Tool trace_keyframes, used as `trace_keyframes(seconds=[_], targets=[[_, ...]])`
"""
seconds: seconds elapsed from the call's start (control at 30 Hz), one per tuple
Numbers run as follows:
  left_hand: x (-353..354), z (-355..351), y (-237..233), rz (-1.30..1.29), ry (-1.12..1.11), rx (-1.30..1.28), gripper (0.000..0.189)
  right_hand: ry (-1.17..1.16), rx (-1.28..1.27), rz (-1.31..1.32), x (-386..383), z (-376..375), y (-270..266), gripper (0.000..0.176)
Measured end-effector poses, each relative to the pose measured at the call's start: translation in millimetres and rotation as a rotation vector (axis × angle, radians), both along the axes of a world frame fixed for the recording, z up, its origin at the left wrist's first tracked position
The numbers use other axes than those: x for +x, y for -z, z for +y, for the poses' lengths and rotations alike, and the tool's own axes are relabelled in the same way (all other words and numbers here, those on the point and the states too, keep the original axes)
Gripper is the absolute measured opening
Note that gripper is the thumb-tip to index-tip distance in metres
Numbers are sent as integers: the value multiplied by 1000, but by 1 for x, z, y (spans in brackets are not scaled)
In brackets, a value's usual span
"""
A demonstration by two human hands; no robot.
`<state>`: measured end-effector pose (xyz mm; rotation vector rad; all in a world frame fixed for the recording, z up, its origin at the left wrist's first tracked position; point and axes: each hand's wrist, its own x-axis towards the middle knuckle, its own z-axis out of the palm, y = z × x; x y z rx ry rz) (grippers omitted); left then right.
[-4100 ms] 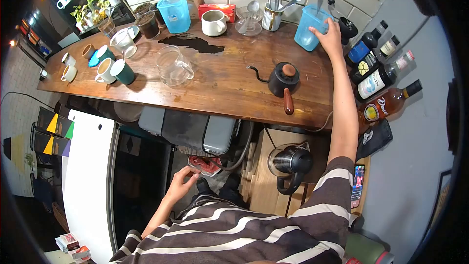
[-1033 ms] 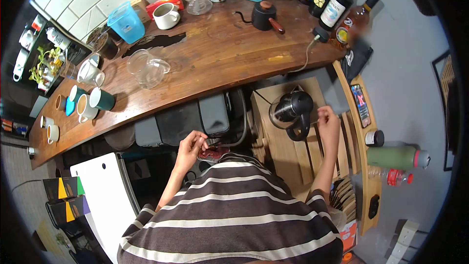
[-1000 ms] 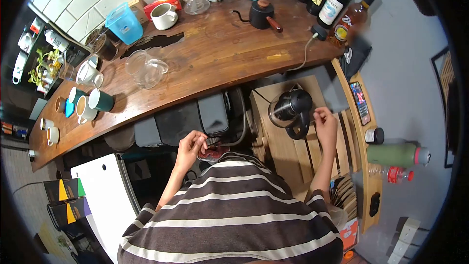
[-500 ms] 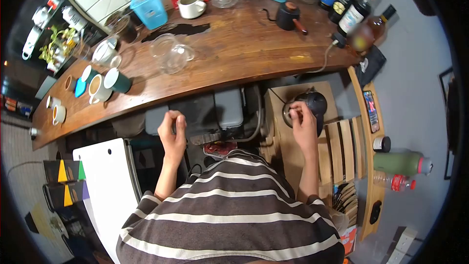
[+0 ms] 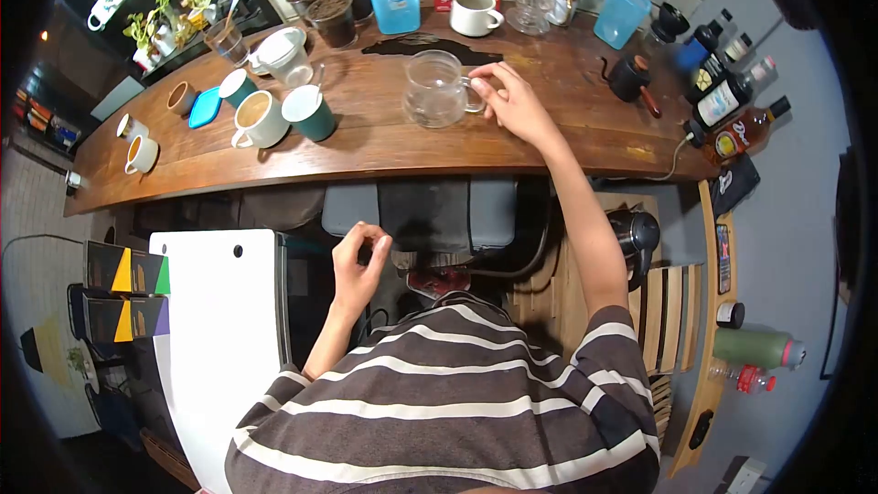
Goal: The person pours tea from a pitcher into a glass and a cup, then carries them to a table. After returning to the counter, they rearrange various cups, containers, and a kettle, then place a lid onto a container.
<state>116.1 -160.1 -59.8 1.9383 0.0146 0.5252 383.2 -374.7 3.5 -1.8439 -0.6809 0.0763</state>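
My right hand (image 5: 519, 110) reaches over the wooden counter to a clear glass jug (image 5: 433, 96). Its thumb and fingers are at the jug's handle and appear closed on it. The jug stands upright on the counter and looks empty. Below the counter edge, near my body, my left hand (image 5: 359, 265) hovers with loosely curled fingers, the thumb a little apart, holding nothing. Left of the jug stand a dark green cup (image 5: 311, 117) and a white mug of brown drink (image 5: 260, 121). Behind the jug lies a dark wet-looking patch (image 5: 430, 48).
At the back are a blue container (image 5: 393, 0), a white cup (image 5: 474, 15) and a glass dripper (image 5: 529, 11). A black kettle with a wooden handle (image 5: 631, 79) and several bottles (image 5: 739, 133) occupy the right end. A white panel (image 5: 219, 329) stands lower left.
My right hand has risen from beside the black kettle below the counter to the glass jug's handle. My left hand stays low. The view has shifted, showing more of the counter's back.
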Motion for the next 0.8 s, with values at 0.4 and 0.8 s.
trace_keyframes(seconds=[0.4, 0.8], targets=[[-17, 11, 11, 15, 7, -71, 9, -68, -85, 51, 12, 4, 12, 30], [-10, 2, 8, 36, 12, -87, 11, 413, -78, 13, 38, -109, -9, 33]])
